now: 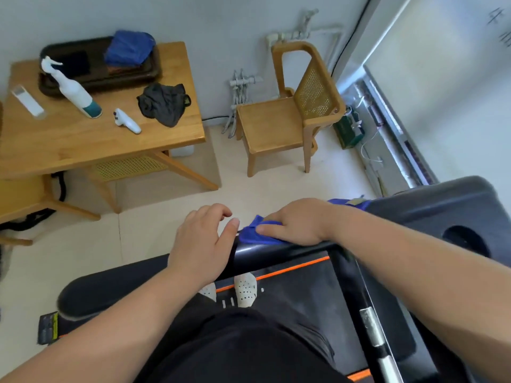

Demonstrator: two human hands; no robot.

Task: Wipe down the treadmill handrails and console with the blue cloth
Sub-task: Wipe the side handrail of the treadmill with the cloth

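The blue cloth (253, 233) lies bunched on the black left handrail (265, 257) of the treadmill, and my right hand (296, 221) presses down on it with fingers curled over the cloth. Just left of it, my left hand (201, 241) rests on the same rail with its fingers loosely spread and nothing in them; its thumb nearly touches the cloth's edge. More blue cloth shows behind my right wrist, by the dark console (448, 211) with its round cup hole at the right. A second black bar (370, 324) with silver sensor plates runs down at the lower right.
A wooden table (91, 139) at the left holds a white spray bottle (74, 92), a dark rag (163, 103), a remote, a white controller and a dark tray with a blue bundle. A wooden chair (287, 117) stands by the wall. My white shoes are on the belt (301, 288).
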